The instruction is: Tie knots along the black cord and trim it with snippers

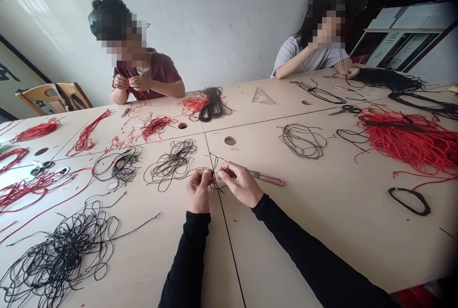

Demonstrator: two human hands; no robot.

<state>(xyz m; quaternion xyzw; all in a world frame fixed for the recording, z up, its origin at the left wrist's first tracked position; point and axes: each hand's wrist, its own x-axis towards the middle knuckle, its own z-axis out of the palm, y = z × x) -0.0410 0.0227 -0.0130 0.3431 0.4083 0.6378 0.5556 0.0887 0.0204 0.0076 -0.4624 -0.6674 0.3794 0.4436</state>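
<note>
Both hands meet over the table seam, working on a thin black cord (215, 185). My left hand (199, 191) pinches it between thumb and forefinger. Just to the right, my right hand (241, 183) pinches the same cord, fingers curled. Loose cord ends and a small loop stick out between and beyond the fingertips; the exact knotting is too small to make out. Behind my right hand lies a pink-handled tool (268, 177), its metal end partly hidden by the hand. A loose bundle of black cord (173, 162) lies left of my left hand.
A large black cord tangle (67, 250) covers the near left. Red cord (411, 141) is heaped at right, beside black scissors (345, 110) and a black cord ring (409, 201). A triangular ruler (264, 96) lies farther back. Two people (146, 74) sit opposite, handling cords.
</note>
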